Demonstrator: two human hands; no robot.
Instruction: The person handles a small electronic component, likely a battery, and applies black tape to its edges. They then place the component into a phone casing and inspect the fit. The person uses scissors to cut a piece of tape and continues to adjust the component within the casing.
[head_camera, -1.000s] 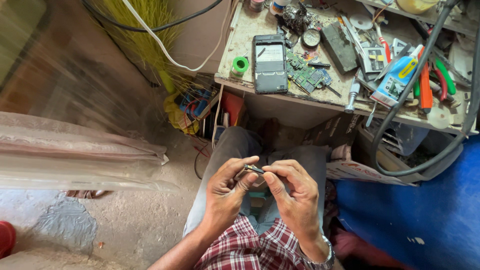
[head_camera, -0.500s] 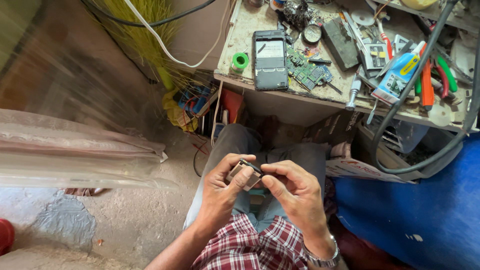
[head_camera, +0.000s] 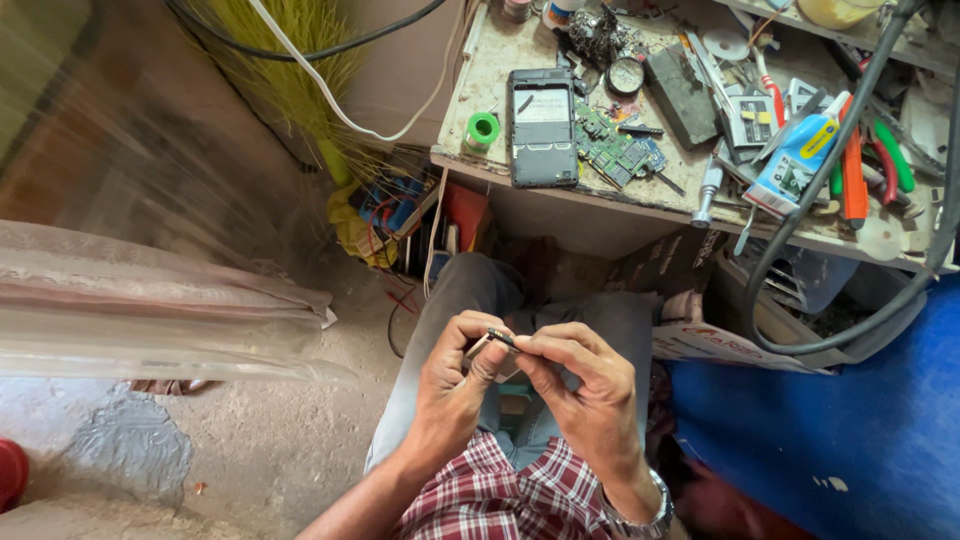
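Over my lap, my left hand and my right hand meet fingertip to fingertip. Between them they pinch a small dark part, thin and a little elongated, held above my knees in grey trousers. The left thumb and forefinger curl around one end, the right fingers press on the other. What kind of part it is cannot be made out. A metal watch sits on my right wrist.
A cluttered workbench stands ahead with an opened phone body, a green circuit board, a green tape roll, a glue tube and pliers. A black cable hangs at right; a broom leans at left.
My hands have stayed together on the small part, shifting only slightly as the fingers work on it. The view has tilted a little.
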